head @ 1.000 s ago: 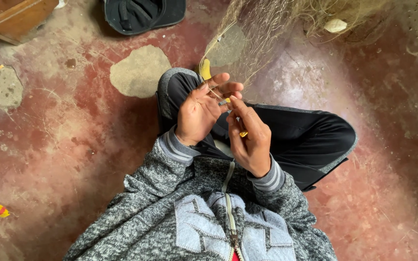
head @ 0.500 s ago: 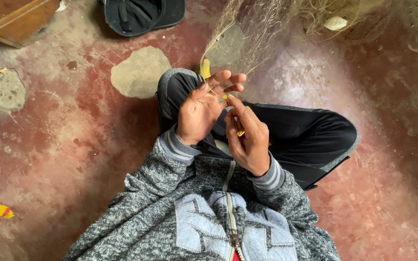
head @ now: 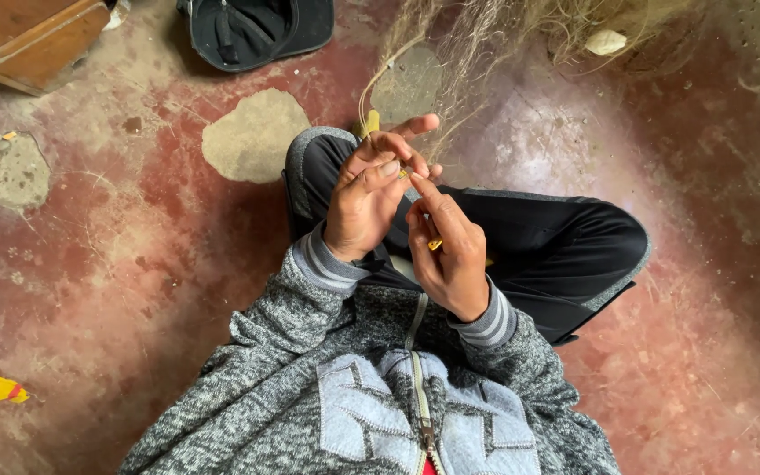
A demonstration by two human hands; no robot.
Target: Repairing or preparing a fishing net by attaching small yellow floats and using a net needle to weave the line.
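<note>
- Two hands meet over the lap, and between them runs a thin pale strand (head: 402, 173) that leads up into the net (head: 485, 44) heaped on the floor ahead; the strand itself is too fine to follow along its whole length.
- Left hand (head: 367, 207): thumb and forefinger are pressed together on the strand, the other fingers curled loosely above. If that pinch slackens, the strand could slide free and its place in the mesh be lost.
- Right hand (head: 450, 251): forefinger stretched up to the strand, the rest folded around a small yellow tool (head: 434, 244), likely a netting needle, only its tip showing. Held so lightly, it could drop into the lap.
- Fibres fan close about the fingertips; a hasty pull could snag a neighbouring thread or draw a knot tight in the wrong spot.
- Knee (head: 318, 158) lies just under the net's edge, so shifting the leg could drag the heap.
- Cap (head: 257, 31) and wooden box (head: 28, 40) lie well apart, out of harm's way.
</note>
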